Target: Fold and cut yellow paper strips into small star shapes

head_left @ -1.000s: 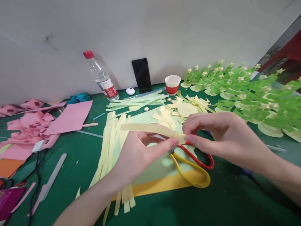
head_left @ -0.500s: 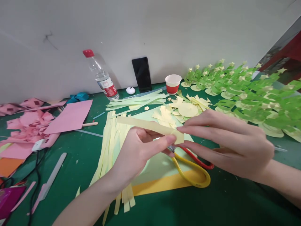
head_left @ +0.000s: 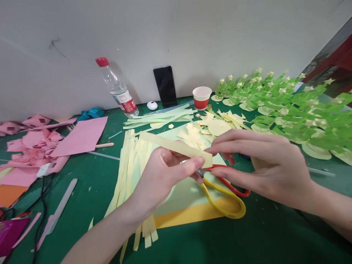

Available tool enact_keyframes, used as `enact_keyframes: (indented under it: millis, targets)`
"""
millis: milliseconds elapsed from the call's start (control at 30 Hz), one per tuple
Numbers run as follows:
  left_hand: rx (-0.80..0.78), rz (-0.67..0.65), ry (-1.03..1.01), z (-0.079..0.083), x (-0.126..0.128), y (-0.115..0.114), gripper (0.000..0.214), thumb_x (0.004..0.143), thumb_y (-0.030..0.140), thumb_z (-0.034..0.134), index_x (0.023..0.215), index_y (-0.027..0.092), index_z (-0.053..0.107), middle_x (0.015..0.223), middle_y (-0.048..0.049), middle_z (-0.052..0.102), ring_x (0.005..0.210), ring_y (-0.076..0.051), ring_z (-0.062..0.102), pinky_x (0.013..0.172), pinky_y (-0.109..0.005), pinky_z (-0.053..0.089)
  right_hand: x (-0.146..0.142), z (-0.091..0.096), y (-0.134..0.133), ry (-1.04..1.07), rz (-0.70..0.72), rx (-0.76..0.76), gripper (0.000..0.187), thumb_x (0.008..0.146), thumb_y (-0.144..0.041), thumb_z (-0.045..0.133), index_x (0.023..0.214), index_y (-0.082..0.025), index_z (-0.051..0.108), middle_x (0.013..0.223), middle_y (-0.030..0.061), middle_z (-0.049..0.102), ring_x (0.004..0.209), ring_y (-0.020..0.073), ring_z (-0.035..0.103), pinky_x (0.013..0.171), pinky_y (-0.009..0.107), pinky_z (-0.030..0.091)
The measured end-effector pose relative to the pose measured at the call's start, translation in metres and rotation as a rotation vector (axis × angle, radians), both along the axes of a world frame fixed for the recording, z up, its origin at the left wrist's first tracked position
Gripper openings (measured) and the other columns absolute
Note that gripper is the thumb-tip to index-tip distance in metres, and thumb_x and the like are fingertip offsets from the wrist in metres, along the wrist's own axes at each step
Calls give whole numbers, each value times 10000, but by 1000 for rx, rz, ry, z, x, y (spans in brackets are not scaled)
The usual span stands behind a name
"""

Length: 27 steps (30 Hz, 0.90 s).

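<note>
My left hand [head_left: 167,176] pinches a pale yellow paper strip [head_left: 173,146] between thumb and fingers. The strip's long end points up and left, and its right end looks folded over into a wider piece near my thumb. At that end is my right hand [head_left: 258,161], thumb and fingers apart, with the index fingertip at or very close to the strip's edge. Beneath both hands lie scissors [head_left: 239,212] with one yellow and one red handle; their blades are mostly hidden. They rest on light green paper sheets [head_left: 181,194] over a golden yellow sheet [head_left: 189,217].
Pale yellow strips [head_left: 123,172] lie left of the sheets, green strips [head_left: 165,116] behind. Along the wall stand a bottle [head_left: 121,91], a phone [head_left: 165,87] and a paper cup [head_left: 202,98]. Green paper plants [head_left: 297,106] crowd the right; pink paper [head_left: 82,137] lies left.
My right thumb has come away from the strip's folded end, and the right hand has opened and shifted slightly. The strip has tilted a little in my left hand.
</note>
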<state>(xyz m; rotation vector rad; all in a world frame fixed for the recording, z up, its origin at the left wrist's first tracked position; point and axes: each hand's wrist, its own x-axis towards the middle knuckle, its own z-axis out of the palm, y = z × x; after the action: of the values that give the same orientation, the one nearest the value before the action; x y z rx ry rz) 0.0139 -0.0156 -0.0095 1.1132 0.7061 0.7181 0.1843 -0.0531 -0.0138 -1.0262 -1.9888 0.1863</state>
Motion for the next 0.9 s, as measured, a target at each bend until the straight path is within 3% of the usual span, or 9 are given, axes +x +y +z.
enact_keyframes:
  millis: [167, 300, 433, 600, 700, 800, 900]
  targets:
    - [42, 4, 47, -2, 1, 1, 174, 710, 70, 632, 632, 199, 718, 639, 46, 641, 558, -62, 559, 529, -138, 507, -1, 4, 2, 189, 181, -537, 244, 818, -147, 513, 579, -174, 556, 533, -31, 546, 492, 70, 466, 443, 170, 377]
    - [54, -18, 139, -1, 1, 1, 142, 660, 41, 637, 606, 167, 676, 630, 44, 630, 561, -66, 561, 508, -132, 486, -3, 3, 3, 243, 279, -739, 241, 780, -110, 490, 546, -164, 511, 492, -53, 434, 456, 55, 357, 411, 175, 282]
    - [87, -47, 224, 1, 0, 1, 69, 676, 82, 639, 663, 145, 664, 657, 18, 636, 568, -84, 572, 514, -155, 485, -3, -1, 2, 328, 310, -806, 254, 813, -165, 507, 562, -152, 544, 513, -46, 411, 464, 58, 329, 405, 196, 240]
    - [130, 24, 111, -1, -2, -1, 50, 717, 122, 653, 736, 164, 672, 691, 28, 622, 601, -79, 567, 576, -163, 487, -1, -2, 3, 490, 220, -786, 281, 792, -178, 540, 515, -148, 579, 486, -32, 451, 455, 69, 344, 423, 222, 256]
    - [174, 65, 59, -3, -2, -5, 124, 724, 93, 652, 788, 189, 698, 759, 28, 649, 645, -83, 576, 608, -161, 494, 0, -2, 5, 568, 202, -896, 280, 769, -214, 553, 501, -150, 598, 485, -16, 484, 450, 80, 359, 424, 230, 267]
    - [160, 79, 56, -4, -2, -5, 91, 751, 130, 652, 749, 198, 712, 750, 34, 666, 640, -74, 577, 617, -148, 491, 0, -2, 6, 623, 223, -1003, 295, 762, -257, 554, 491, -147, 588, 451, -24, 443, 431, 80, 341, 418, 233, 254]
    - [104, 83, 77, -3, -1, -1, 94, 747, 163, 666, 663, 188, 701, 649, 47, 643, 602, -63, 567, 597, -134, 478, -1, -2, 5, 568, 256, -997, 291, 781, -244, 534, 512, -144, 579, 459, -38, 410, 430, 70, 315, 416, 230, 235]
